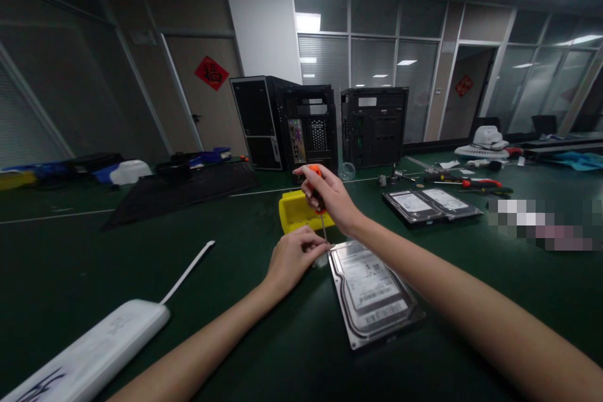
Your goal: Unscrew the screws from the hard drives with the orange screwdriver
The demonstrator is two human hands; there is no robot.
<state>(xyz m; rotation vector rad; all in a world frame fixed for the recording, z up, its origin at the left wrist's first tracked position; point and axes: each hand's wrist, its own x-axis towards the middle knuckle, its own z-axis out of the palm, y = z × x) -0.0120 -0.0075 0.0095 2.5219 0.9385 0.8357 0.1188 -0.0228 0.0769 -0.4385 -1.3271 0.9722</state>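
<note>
A silver hard drive (372,289) with a white label lies flat on the green table (226,352). Over its far left corner my right hand (330,196) is wrapped round an orange-handled screwdriver (323,223), whose shaft points down at that corner. My left hand (298,254) rests on the table at the drive's left, with thumb and fingertips drawn together beside the corner and the screwdriver tip; what they hold, if anything, is too small to name. Just behind both hands sits a yellow tray (292,210), partly covered by them.
Two more hard drives (412,203) lie at the right, with pliers (480,183) and small tools behind them. Black computer cases (257,125) stand at the back. A white power strip (94,348) is at the front left, a black panel (188,191) behind it.
</note>
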